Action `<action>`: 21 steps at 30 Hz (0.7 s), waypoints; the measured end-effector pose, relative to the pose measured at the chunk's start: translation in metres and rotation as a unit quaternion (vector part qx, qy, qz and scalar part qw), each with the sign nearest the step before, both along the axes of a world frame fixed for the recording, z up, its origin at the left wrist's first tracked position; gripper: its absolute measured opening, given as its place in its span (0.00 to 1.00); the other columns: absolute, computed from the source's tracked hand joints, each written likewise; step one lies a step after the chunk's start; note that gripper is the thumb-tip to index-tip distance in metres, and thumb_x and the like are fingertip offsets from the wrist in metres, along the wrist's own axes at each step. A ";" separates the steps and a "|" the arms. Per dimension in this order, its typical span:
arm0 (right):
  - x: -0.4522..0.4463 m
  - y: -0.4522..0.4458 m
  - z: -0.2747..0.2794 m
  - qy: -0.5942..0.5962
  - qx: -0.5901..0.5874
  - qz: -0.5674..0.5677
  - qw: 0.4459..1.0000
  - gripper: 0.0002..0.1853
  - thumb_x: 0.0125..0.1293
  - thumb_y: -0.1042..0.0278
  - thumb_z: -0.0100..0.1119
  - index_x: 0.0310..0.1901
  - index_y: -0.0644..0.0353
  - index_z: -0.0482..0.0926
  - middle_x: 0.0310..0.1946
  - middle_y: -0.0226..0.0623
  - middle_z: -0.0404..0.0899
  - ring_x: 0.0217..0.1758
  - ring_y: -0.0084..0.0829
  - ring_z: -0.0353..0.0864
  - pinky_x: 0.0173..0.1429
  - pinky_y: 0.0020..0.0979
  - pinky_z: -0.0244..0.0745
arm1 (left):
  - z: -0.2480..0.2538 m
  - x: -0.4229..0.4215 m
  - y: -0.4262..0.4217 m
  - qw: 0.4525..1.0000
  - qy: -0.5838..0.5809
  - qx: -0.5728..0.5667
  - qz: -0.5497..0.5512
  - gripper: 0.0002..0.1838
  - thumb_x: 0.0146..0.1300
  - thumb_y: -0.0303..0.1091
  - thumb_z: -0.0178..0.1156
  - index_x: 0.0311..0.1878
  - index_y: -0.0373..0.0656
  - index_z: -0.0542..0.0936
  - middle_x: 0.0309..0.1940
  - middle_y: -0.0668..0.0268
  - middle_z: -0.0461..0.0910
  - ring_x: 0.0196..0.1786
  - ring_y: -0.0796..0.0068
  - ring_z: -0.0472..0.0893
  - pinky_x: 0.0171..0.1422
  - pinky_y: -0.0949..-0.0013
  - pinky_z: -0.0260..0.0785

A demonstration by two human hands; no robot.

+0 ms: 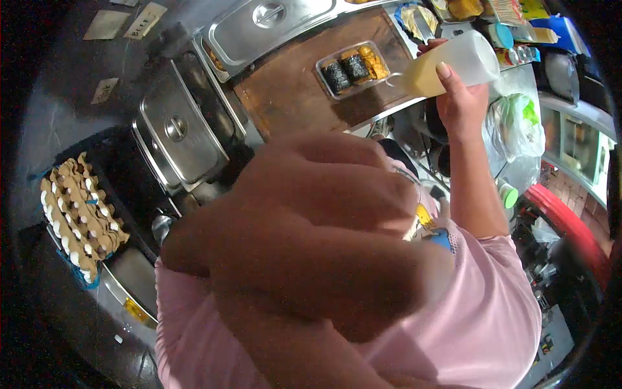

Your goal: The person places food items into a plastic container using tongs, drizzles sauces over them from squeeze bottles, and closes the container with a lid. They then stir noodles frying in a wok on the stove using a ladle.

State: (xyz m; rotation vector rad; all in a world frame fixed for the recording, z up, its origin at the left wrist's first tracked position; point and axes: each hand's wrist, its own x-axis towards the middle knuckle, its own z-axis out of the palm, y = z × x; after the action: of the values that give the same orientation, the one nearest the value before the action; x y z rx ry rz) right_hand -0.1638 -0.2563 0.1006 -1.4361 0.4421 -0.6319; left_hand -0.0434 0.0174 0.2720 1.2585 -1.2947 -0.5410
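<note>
My right hand (pixel 461 97) grips a translucent squeeze bottle (pixel 447 65) with pale yellow sauce in it, thumb along its near side. The bottle lies tilted, its nozzle pointing left to the edge of a clear plastic tray (pixel 335 96). Inside the tray are two black seaweed-wrapped rolls (pixel 354 66) and golden-yellow pieces (pixel 374 63). Very close to the camera, my left hand (pixel 304 220) fills the middle of the view, blurred. Its fingers are curled together, and I see nothing held in them.
Under the tray is a brown board (pixel 278 91). Lidded steel pans (pixel 178 126) stand to the left, beyond them cardboard egg trays (pixel 84 214). Jars and packets (pixel 512 52) crowd the upper right, above a plastic bag (pixel 518 126).
</note>
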 end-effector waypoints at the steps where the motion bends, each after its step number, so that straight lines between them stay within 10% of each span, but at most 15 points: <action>1: 0.001 0.000 -0.002 0.007 -0.004 0.004 1.000 0.24 0.63 0.66 0.77 0.58 0.67 0.82 0.51 0.41 0.89 0.53 0.33 0.88 0.61 0.35 0.81 | -0.001 0.000 -0.003 1.000 -0.011 0.012 -0.019 0.11 0.60 0.44 0.79 0.38 0.52 0.88 0.29 0.68 0.84 0.26 0.71 0.81 0.28 0.68 0.71; 4: 0.003 -0.001 -0.006 -0.002 0.023 0.009 1.000 0.26 0.62 0.66 0.78 0.59 0.67 0.81 0.51 0.42 0.88 0.53 0.33 0.88 0.61 0.35 0.81 | -0.003 0.001 -0.009 0.984 -0.023 -0.174 -0.012 0.08 0.61 0.40 0.77 0.36 0.51 0.87 0.29 0.68 0.83 0.26 0.71 0.80 0.27 0.67 0.70; 7: 0.006 0.002 0.002 -0.025 0.030 -0.004 0.999 0.27 0.63 0.67 0.78 0.60 0.68 0.79 0.51 0.44 0.88 0.53 0.36 0.89 0.62 0.38 0.81 | 0.002 0.009 -0.006 0.998 0.043 0.033 -0.025 0.05 0.60 0.32 0.76 0.35 0.50 0.86 0.30 0.67 0.83 0.28 0.71 0.81 0.31 0.67 0.72; 10: -0.004 -0.003 0.006 -0.027 0.031 -0.012 0.999 0.28 0.65 0.65 0.74 0.62 0.71 0.77 0.54 0.48 0.86 0.58 0.43 0.87 0.66 0.44 0.79 | -0.095 0.024 -0.035 0.990 -0.093 0.036 0.100 0.23 0.57 0.27 0.76 0.57 0.44 0.85 0.35 0.64 0.84 0.37 0.61 0.84 0.46 0.64 0.78; 12: -0.016 -0.013 0.007 -0.010 0.010 -0.034 0.999 0.29 0.67 0.63 0.71 0.63 0.74 0.76 0.57 0.53 0.84 0.63 0.50 0.85 0.70 0.49 0.78 | -0.179 0.048 -0.051 0.965 -0.171 0.173 0.093 0.50 0.54 0.34 0.81 0.80 0.40 0.67 0.71 0.46 0.75 0.73 0.47 0.75 0.80 0.52 0.67; 15: -0.034 -0.021 0.010 -0.017 0.037 -0.061 0.997 0.29 0.65 0.64 0.72 0.63 0.73 0.76 0.57 0.52 0.84 0.63 0.50 0.85 0.71 0.50 0.77 | -0.298 0.068 -0.054 0.861 -0.289 0.402 0.113 0.68 0.47 0.40 0.87 0.87 0.44 0.53 0.78 0.42 0.67 0.80 0.40 0.67 0.85 0.48 0.60; 21: -0.065 -0.027 0.008 -0.030 0.035 -0.098 0.994 0.23 0.63 0.67 0.77 0.57 0.68 0.82 0.50 0.46 0.88 0.56 0.40 0.89 0.63 0.39 0.81 | -0.335 0.056 -0.071 0.877 -0.251 0.397 0.106 0.68 0.47 0.46 0.86 0.88 0.49 0.53 0.72 0.48 0.75 0.73 0.41 0.73 0.78 0.45 0.66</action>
State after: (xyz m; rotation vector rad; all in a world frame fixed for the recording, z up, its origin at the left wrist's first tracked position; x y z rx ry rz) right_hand -0.2292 -0.2831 0.1090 -1.3123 0.5567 -0.8077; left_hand 0.0123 -0.0538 -0.0627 2.3201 -1.3657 -0.6364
